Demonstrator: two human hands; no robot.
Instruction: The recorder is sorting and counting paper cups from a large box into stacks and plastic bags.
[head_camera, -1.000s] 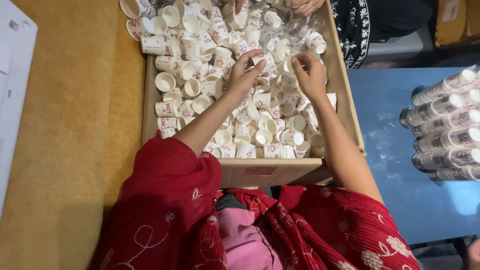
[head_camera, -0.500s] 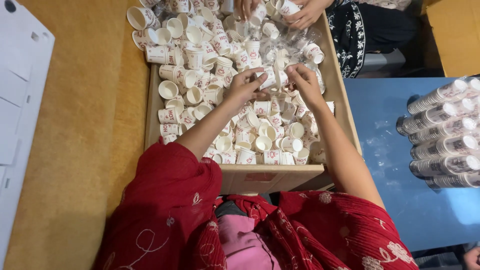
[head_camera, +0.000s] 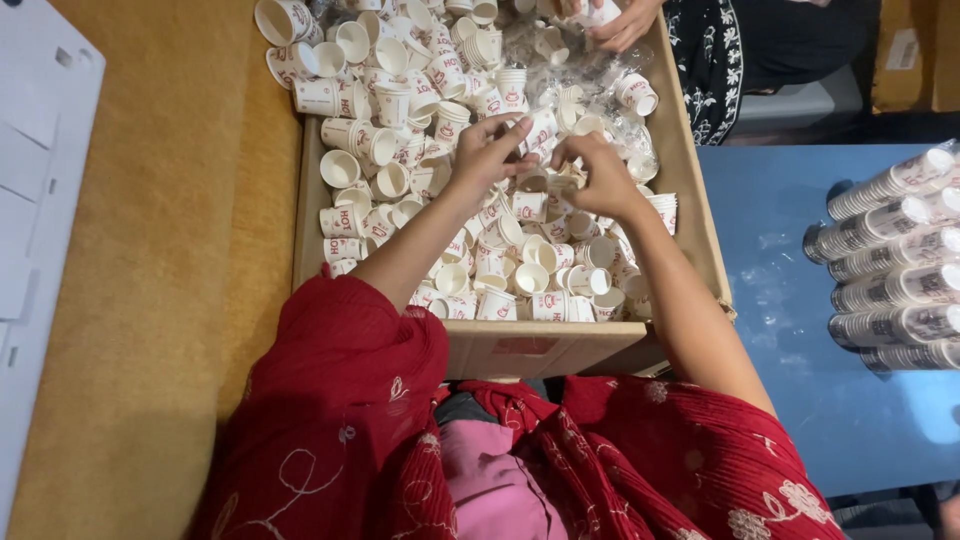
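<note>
Reaching into a shallow cardboard box (head_camera: 700, 240), the person in red sleeves is working both hands among a heap of small white paper cups (head_camera: 400, 150) with red print. The left hand (head_camera: 487, 155) is hovering over the middle of the pile, its fingers curled together and pinching a single cup (head_camera: 540, 128) at its rim. The right hand (head_camera: 600, 175) is sitting just beside it, fingers bent inward and closing on another small cup (head_camera: 566, 183), though how firmly is hard to tell because the knuckles are hiding the fingertips. Both hands are nearly touching each other above the centre of the box. Loose cups are lying every way, upright, tipped and on their sides, and some are spilling past the far left corner onto the brown surface (head_camera: 150, 300). Bits of clear plastic wrap (head_camera: 620, 130) are lying among the cups on the far right. At the far edge, another person's hand (head_camera: 620, 20) is holding a cup. Stacked sleeves of cups (head_camera: 900, 260) are lying on a blue table (head_camera: 780, 300) to the right.
</note>
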